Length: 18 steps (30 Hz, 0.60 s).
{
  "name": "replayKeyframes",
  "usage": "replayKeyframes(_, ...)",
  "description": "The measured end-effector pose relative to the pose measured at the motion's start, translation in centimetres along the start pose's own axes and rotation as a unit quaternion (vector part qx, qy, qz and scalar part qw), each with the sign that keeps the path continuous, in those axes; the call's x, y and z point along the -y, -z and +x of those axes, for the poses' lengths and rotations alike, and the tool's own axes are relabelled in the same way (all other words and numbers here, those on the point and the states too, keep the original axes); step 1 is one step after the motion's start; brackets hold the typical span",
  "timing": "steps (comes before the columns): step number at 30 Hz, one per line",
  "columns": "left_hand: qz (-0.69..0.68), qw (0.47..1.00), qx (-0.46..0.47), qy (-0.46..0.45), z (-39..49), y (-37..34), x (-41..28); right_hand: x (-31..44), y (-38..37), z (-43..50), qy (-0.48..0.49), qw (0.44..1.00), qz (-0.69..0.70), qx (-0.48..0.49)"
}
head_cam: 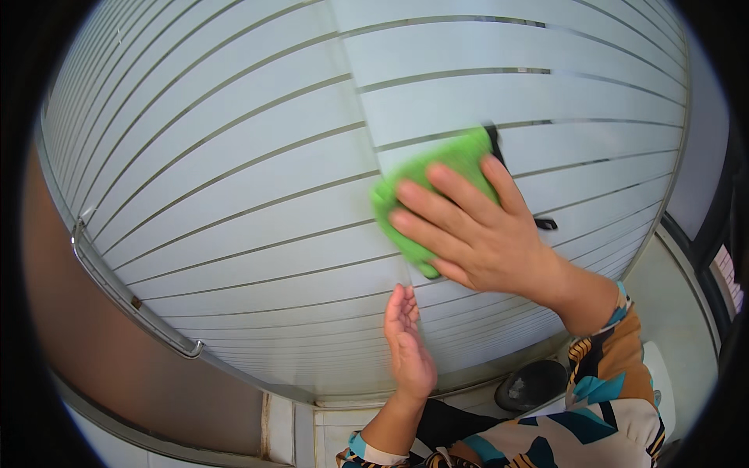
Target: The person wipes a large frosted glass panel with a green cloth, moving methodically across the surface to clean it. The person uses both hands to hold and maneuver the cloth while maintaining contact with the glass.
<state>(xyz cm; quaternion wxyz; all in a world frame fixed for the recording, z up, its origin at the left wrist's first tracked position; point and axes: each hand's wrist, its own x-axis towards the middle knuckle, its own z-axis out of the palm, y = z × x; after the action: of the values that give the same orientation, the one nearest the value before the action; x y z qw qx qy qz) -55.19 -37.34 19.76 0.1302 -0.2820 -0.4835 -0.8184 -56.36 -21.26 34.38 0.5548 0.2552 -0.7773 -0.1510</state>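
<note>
My right hand (pixel 474 234) presses a bright green cloth (pixel 447 158), perhaps microfibre, flat against a frosted glass panel (pixel 445 47) with thin clear stripes. Its fingers are spread over the cloth and slightly blurred. A black strip (pixel 494 143) shows at the cloth's upper right edge, and a small black loop (pixel 546 224) sticks out beside the wrist. Lower down, my left hand (pixel 411 351) is raised near the upright edge where two glass panels overlap. Nothing shows in it; its fingers are slightly curled, and whether they touch the glass I cannot tell.
A chrome handle (pixel 137 307) is fixed along the left panel's edge, beside a brown surface (pixel 146 374). Below the glass, a dark round bin or bowl (pixel 531 385) stands on the floor near a white fixture (pixel 658 368). A dark frame (pixel 696 251) borders the right side.
</note>
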Motion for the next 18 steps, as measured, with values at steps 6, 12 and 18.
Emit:
replayKeyframes(6, 0.021, 0.999, 0.027, 0.035, 0.3, 0.6, 0.4, 1.3, -0.2, -8.4, -0.001, 0.995, -0.007, 0.097)
replayKeyframes(12, 0.072, 0.997, 0.025, -0.026, 1.2, 0.6, 2.0, 1.3, -1.2, -13.3, -0.042, 0.996, 0.009, 0.079)
replayKeyframes(18, 0.202, 0.977, -0.030, -0.065, 1.4, 1.1, 3.6, -0.4, -2.3, -17.5, -0.071, 0.995, 0.040, 0.058)
